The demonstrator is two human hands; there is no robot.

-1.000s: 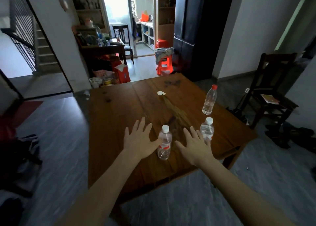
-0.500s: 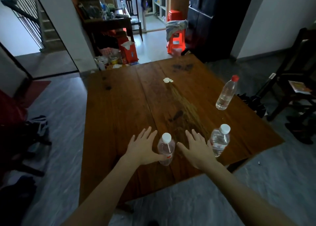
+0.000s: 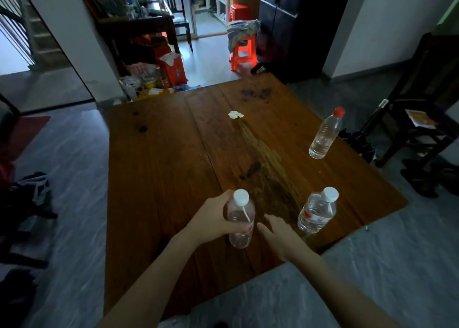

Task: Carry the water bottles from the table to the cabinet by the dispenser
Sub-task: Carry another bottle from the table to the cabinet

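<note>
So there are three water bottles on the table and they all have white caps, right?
Not quite. The head view shows three bottles, but only two have white caps: the one the left hand grips and the one near the right hand. The far bottle on the table has a red cap.

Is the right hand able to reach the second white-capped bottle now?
Probably yes: the right hand is open, and bare table lies between it and the white-capped bottle beside it.
</note>
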